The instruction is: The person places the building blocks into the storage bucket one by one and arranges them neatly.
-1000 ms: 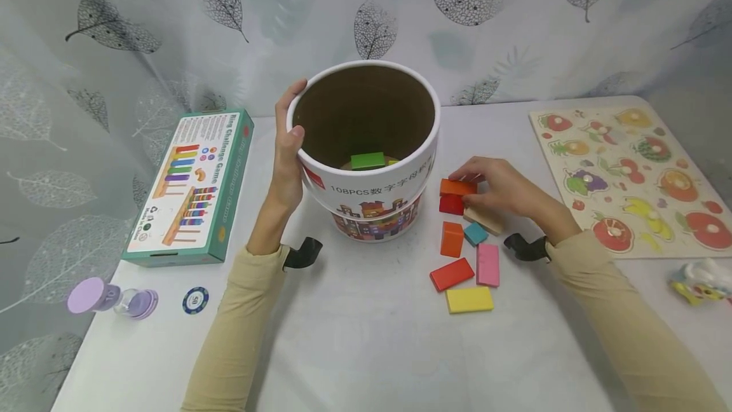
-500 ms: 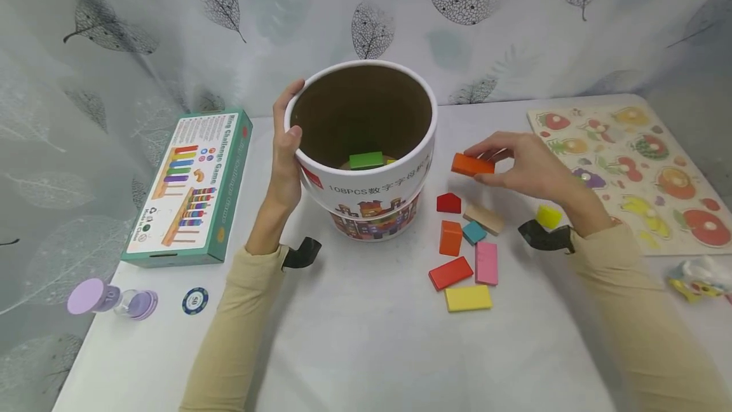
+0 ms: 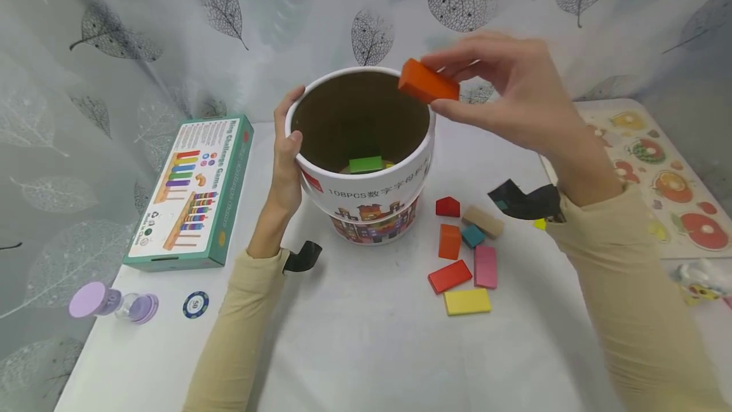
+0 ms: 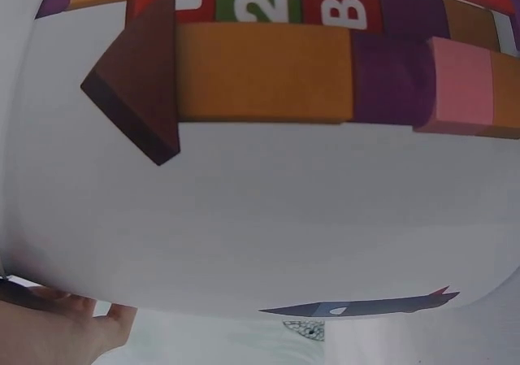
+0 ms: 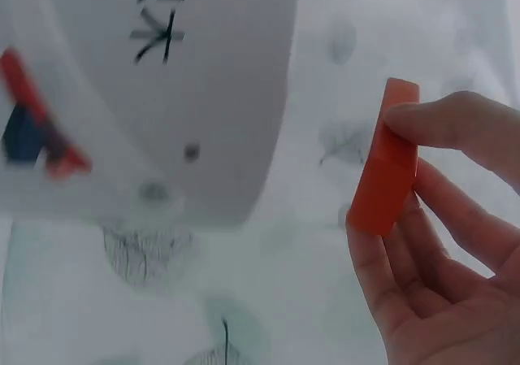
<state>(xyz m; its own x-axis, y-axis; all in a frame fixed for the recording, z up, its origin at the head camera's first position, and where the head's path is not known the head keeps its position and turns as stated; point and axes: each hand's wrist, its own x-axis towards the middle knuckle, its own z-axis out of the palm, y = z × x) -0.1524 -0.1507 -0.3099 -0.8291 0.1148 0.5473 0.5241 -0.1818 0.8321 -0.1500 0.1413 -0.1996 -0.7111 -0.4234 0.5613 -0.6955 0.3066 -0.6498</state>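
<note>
I've got an orange block (image 3: 427,82) pinched in my right grip (image 3: 528,103), near the printed bucket (image 3: 372,199). Left grip (image 3: 284,167) holds the bucket's rim; green block (image 3: 366,164) inside.

- Ring Challenge Game box (image 3: 185,192) — left of the bucket (image 3: 374,191)
- Hourglass (image 3: 114,302) and poker chip (image 3: 196,304) before that box
- Loose blocks (image 3: 449,241), then fruit puzzle board (image 3: 657,173) — right of the bucket
- Rectangular block (image 3: 366,164) inside it

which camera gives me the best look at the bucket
The head view: it shows the bucket from rim to base, open top and printed front included. The left wrist shows only a close stretch of printed wall; the right wrist, a blurred part.
</note>
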